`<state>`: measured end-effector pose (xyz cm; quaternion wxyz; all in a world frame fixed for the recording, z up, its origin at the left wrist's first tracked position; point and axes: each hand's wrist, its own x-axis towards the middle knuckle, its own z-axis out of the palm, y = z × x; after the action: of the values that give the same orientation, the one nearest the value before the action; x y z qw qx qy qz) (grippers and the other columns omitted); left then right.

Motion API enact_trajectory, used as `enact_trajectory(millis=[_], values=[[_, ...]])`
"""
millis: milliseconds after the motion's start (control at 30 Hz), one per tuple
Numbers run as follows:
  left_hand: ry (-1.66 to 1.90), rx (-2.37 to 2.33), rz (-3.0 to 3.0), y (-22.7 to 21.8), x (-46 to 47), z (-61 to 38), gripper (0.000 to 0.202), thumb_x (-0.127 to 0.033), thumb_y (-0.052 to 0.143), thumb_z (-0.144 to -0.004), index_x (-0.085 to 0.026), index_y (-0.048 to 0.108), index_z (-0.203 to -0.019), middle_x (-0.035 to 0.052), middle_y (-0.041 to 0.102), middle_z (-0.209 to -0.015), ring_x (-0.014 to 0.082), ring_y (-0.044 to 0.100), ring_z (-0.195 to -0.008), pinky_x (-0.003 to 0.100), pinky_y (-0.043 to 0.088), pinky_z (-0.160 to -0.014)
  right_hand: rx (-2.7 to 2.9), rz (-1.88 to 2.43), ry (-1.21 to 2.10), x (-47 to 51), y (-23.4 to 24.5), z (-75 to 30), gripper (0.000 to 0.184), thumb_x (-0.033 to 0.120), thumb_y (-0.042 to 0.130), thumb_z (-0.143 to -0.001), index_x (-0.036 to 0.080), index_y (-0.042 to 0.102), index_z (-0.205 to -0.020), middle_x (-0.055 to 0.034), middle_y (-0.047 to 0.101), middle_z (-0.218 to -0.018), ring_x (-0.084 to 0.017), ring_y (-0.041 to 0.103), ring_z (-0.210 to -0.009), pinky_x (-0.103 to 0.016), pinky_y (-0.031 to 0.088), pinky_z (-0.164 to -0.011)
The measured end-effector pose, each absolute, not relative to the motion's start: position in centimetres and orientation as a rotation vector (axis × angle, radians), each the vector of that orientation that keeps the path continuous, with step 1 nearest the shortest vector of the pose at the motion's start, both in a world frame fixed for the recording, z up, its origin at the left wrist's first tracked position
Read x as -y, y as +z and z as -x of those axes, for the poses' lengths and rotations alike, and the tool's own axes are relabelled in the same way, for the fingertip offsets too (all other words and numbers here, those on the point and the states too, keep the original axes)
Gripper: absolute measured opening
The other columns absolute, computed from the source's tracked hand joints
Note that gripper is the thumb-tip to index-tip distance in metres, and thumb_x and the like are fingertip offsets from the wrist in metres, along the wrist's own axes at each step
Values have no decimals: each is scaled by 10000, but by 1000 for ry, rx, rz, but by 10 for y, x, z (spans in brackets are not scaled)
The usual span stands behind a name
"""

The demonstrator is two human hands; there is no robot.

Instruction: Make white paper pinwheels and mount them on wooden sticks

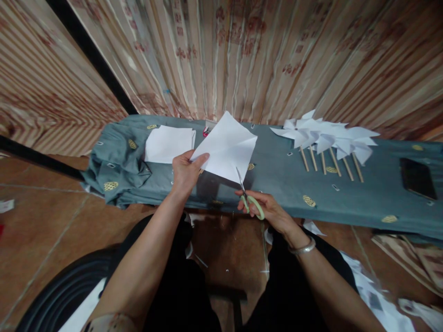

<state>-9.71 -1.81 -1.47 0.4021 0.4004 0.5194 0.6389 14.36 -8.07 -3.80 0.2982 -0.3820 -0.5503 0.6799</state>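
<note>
My left hand (188,169) pinches the left corner of a white square sheet of paper (226,145), thumb on top, holding it tilted over the cloth-covered bench. Faint creases cross the sheet. In my right hand (268,206) are scissors (255,207) with light green handles, my fingers through the loops. Their blades point up and away, over the sheet's lower right corner; whether they are cutting into it I cannot tell. Left of the sheet lies a stack of white paper (168,144). Several white paper pinwheels (325,134) on wooden sticks lie in a row to the right.
A grey-green cloth (290,196) with yellow patterns covers the long narrow bench. A dark phone (418,178) lies at its right end. Patterned curtains (238,60) hang close behind. White paper scraps (375,295) lie on the floor at lower right, and a black ribbed round object (65,290) stands at lower left.
</note>
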Motion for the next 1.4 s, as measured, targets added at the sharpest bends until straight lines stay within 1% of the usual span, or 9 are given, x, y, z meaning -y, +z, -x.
enact_trajectory(millis=[167, 300, 400, 633, 833, 1033, 1167, 1300, 1400], values=[[1615, -1319, -1016, -14, 19, 97, 336, -389, 840, -543, -126, 736, -723, 23, 704, -691, 130, 567, -606, 243, 489, -573, 1467, 1023, 1806, 81, -37, -145, 615, 547, 754, -736, 189, 664, -1228, -57, 688, -897, -129, 564, -745, -251, 450, -633], [1629, -1331, -1007, -13, 18, 97, 291, -354, 830, -545, -132, 742, -712, 17, 699, -677, 126, 561, -599, 241, 490, -577, 1470, 1042, 1804, 81, -37, -145, 624, 566, 746, -733, 192, 663, -1226, -54, 686, -894, -132, 561, -748, -255, 449, -641], [1637, -1339, -992, -12, 18, 97, 272, -333, 825, -544, -134, 742, -711, 16, 692, -674, 125, 561, -600, 238, 486, -578, 1468, 1047, 1812, 81, -37, -144, 609, 550, 750, -735, 200, 663, -1225, -51, 687, -900, -135, 564, -754, -260, 450, -651], [1605, -1333, -987, -11, 19, 96, 278, -337, 828, -542, -126, 731, -695, 19, 686, -654, 123, 557, -581, 229, 467, -545, 1428, 1055, 1827, 81, -37, -144, 606, 536, 776, -716, 199, 676, -1209, -52, 698, -897, -130, 580, -747, -254, 461, -659], [1621, -1318, -986, -12, 19, 95, 274, -333, 831, -540, -130, 739, -699, 21, 707, -677, 127, 573, -589, 238, 482, -556, 1440, 1061, 1831, 81, -36, -144, 609, 541, 774, -715, 192, 675, -1204, -55, 700, -904, -138, 603, -774, -260, 474, -676], [1625, -1308, -976, -13, 19, 96, 283, -329, 837, -545, -129, 747, -723, 27, 713, -693, 130, 578, -590, 244, 490, -566, 1432, 1038, 1829, 81, -36, -143, 567, 501, 781, -725, 190, 682, -1189, -42, 682, -863, -130, 582, -738, -268, 468, -662], [1631, -1302, -975, -13, 19, 97, 292, -333, 843, -543, -130, 743, -727, 23, 706, -702, 126, 576, -595, 250, 489, -585, 1420, 1040, 1841, 81, -38, -143, 526, 451, 793, -730, 203, 689, -1181, -22, 666, -825, -107, 550, -695, -264, 466, -667], [1619, -1323, -977, -12, 19, 97, 312, -352, 842, -542, -130, 740, -736, 21, 700, -698, 129, 578, -601, 252, 484, -592, 1422, 1049, 1840, 81, -40, -142, 517, 444, 787, -735, 210, 689, -1185, -9, 649, -793, -99, 530, -669, -257, 461, -638], [1608, -1353, -985, -11, 19, 96, 308, -357, 837, -537, -133, 736, -724, 15, 695, -678, 127, 564, -586, 245, 470, -565, 1418, 1055, 1839, 82, -41, -142, 516, 448, 779, -746, 212, 686, -1195, -10, 643, -785, -103, 540, -679, -254, 466, -630]])
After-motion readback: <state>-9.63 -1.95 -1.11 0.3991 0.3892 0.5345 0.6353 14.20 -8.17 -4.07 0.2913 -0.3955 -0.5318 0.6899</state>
